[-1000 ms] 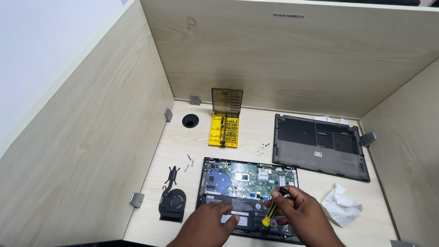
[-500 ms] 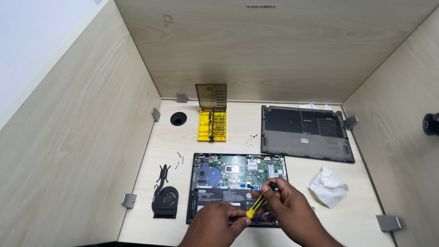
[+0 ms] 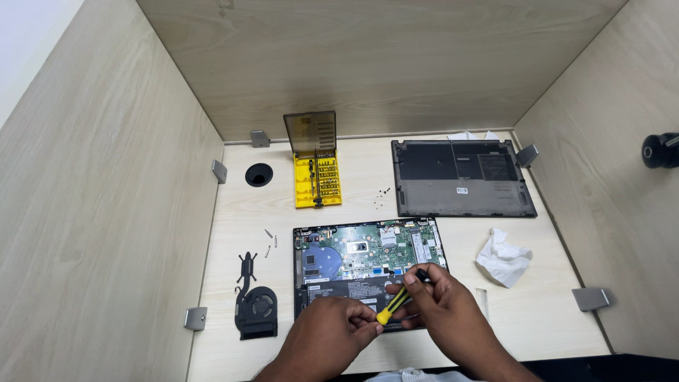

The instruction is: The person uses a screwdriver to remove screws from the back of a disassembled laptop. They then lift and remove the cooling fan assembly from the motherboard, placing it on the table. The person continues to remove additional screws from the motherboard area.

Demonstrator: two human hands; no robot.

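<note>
- Holding a screwdriver [image 3: 396, 301] with a yellow and black handle, both hands work over the near edge of an opened laptop [image 3: 368, 265] lying on the desk [image 3: 453, 325].
- The right hand [image 3: 442, 311] has its fingers closed around the upper shaft, near the tip, which points at the board just right of the battery.
- The left hand [image 3: 332, 336] pinches the butt of the handle between thumb and fingertips.
- The exact spot under the tip is hidden by the right fingers, so I cannot tell whether it sits in a screw.
- To do this well, I would keep the shaft straight over the screw, press lightly, and turn with one hand while the other steadies.
- Loose screws [image 3: 380, 194] lie near the removed bottom cover [image 3: 460, 177]; any freed screw belongs beside them.
- The yellow bit case [image 3: 316, 177] stands open behind, and a fan with heat pipe [image 3: 254, 301] lies left of the laptop.
- A crumpled tissue [image 3: 503, 256] rests to the right.
</note>
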